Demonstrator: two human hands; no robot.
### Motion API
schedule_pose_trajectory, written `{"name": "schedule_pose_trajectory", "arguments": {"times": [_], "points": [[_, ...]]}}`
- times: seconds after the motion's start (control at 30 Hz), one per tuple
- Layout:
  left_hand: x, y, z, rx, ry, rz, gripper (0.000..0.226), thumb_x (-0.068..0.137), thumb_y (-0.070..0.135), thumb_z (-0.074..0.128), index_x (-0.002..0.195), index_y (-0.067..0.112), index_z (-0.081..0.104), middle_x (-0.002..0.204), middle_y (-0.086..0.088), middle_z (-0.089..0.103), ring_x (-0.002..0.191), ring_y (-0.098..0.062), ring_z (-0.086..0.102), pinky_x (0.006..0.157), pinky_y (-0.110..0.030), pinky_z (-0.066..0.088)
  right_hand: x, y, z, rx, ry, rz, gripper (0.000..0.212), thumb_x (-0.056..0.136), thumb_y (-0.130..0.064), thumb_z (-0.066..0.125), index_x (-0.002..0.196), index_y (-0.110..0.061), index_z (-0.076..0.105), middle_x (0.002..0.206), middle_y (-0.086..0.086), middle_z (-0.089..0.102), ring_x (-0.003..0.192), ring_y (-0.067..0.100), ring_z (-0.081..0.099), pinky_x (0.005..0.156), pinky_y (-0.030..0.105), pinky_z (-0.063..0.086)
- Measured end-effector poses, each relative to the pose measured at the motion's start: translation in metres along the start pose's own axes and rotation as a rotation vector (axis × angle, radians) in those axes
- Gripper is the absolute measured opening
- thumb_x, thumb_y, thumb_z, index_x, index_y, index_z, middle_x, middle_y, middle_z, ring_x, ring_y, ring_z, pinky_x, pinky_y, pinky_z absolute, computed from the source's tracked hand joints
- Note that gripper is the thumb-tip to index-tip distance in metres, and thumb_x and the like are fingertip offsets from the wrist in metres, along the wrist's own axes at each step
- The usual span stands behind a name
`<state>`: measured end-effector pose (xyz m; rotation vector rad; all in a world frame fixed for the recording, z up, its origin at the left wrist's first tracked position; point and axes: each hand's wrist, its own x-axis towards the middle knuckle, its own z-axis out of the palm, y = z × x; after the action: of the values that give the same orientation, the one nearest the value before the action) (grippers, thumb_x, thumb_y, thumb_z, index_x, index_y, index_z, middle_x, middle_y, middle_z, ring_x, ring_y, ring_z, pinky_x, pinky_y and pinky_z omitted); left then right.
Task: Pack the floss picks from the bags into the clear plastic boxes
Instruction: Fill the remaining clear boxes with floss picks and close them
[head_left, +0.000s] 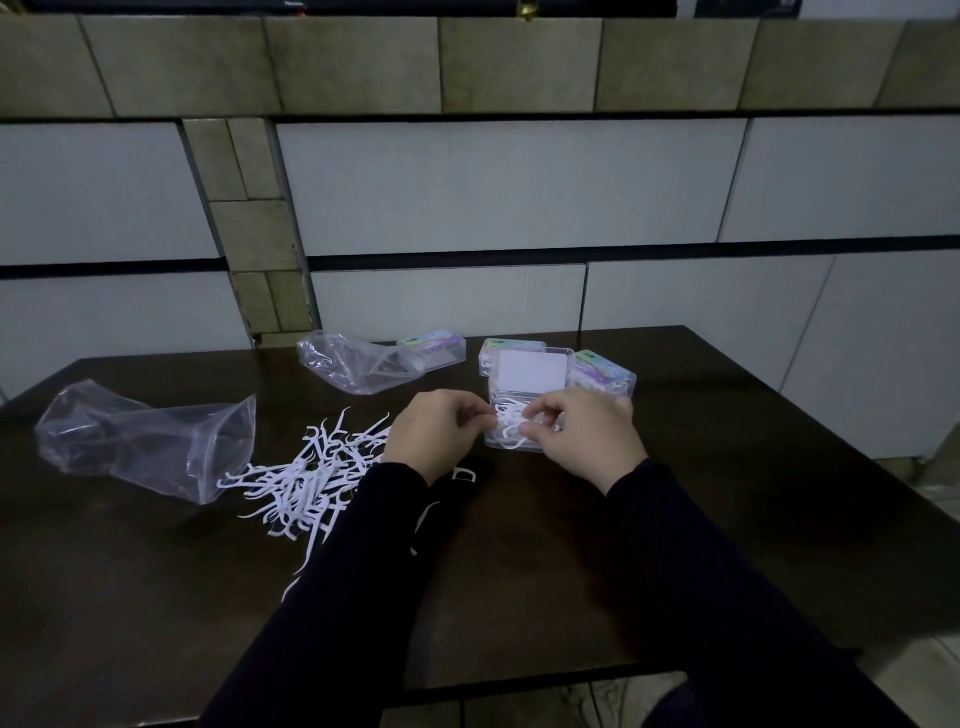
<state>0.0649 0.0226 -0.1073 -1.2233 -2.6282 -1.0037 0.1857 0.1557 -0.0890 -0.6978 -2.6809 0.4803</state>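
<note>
Landmark: the open box (524, 410), clear plastic, lid tipped up at its far side with a white card showing through.

Both hands sit over the box mouth. Left hand (434, 434) at the box's left edge, fingers curled, pinching white floss picks at the rim. Right hand (587, 436) at the box's right-near corner, thumb and forefinger pinched on the same small bunch (511, 423) of picks, which lies partly inside the box and partly over its near wall. Exact finger contact is blurry.

Loose pile of floss picks (306, 480) lies on the desk (727, 467) left of the box and nearer the person, just beside the left wrist. Picks point every way, no common axis; many run roughly from near-left to far-right. Left hand is clearly the nearer one to the pile; right hand would have to cross over.

An empty-looking bag (150, 441) lies left of the pile, mouth facing it. A second bag (353, 364) lies far-left of the box. Closed boxes with coloured labels sit behind and to the right of the open box, touching or just beside it.

Judgement: the bunch needs tucking down flat, then the next grab goes left for the pile. One stray pick (464, 475) lies near the box, by the left sleeve.
</note>
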Motion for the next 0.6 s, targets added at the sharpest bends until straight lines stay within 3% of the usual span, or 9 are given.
{"name": "schedule_pose_trajectory", "arguments": {"times": [0.13, 0.23, 0.4, 0.5, 0.6], "points": [[0.000, 0.001, 0.000, 0.021, 0.055, 0.017, 0.012, 0.090, 0.030, 0.063, 0.097, 0.027, 0.072, 0.089, 0.011, 0.064, 0.083, -0.005, 0.057, 0.075, -0.022, 0.044, 0.002, -0.004, 0.008, 0.017, 0.076, -0.036, 0.030, 0.089, -0.051, 0.058, 0.111, -0.033, 0.065, 0.102, -0.012, 0.065, 0.103, 0.011, 0.052, 0.100, 0.040, 0.028], [0.002, 0.000, 0.002, 0.008, 0.120, 0.032, 0.011, 0.089, 0.030, 0.064, 0.096, 0.025, 0.072, 0.090, 0.009, 0.063, 0.083, -0.008, 0.055, 0.074, -0.023, 0.041, 0.003, -0.006, 0.011, 0.044, 0.135, -0.071, 0.025, 0.095, -0.044, 0.052, 0.111, -0.031, 0.066, 0.108, -0.011, 0.066, 0.105, 0.011, 0.053, 0.100, 0.038, 0.026], [0.009, 0.005, 0.010, -0.003, 0.100, 0.048, 0.012, 0.090, 0.030, 0.063, 0.096, 0.025, 0.072, 0.095, 0.007, 0.065, 0.088, -0.010, 0.055, 0.080, -0.028, 0.046, 0.005, 0.006, 0.003, 0.059, 0.191, -0.053, 0.021, 0.094, -0.035, 0.055, 0.114, -0.035, 0.061, 0.111, -0.012, 0.061, 0.112, 0.012, 0.050, 0.103, 0.041, 0.026], [0.013, 0.006, 0.014, -0.051, 0.091, 0.060, 0.017, 0.092, 0.031, 0.061, 0.101, 0.022, 0.072, 0.100, 0.005, 0.068, 0.096, -0.012, 0.058, 0.086, -0.033, 0.047, 0.004, 0.013, 0.000, -0.008, 0.110, -0.011, 0.039, 0.088, -0.047, 0.059, 0.126, -0.037, 0.053, 0.129, -0.008, 0.051, 0.128, 0.017, 0.039, 0.108, 0.046, 0.026], [0.013, 0.006, 0.010, -0.109, 0.069, 0.112, 0.031, 0.089, 0.044, 0.061, 0.108, 0.022, 0.072, 0.105, 0.004, 0.068, 0.098, -0.011, 0.059, 0.088, -0.032, 0.048, 0.002, 0.017, -0.002, -0.066, 0.038, -0.005, 0.055, 0.086, -0.057, 0.056, 0.135, -0.035, 0.048, 0.140, -0.006, 0.045, 0.131, 0.018, 0.034, 0.106, 0.044, 0.025]]}}
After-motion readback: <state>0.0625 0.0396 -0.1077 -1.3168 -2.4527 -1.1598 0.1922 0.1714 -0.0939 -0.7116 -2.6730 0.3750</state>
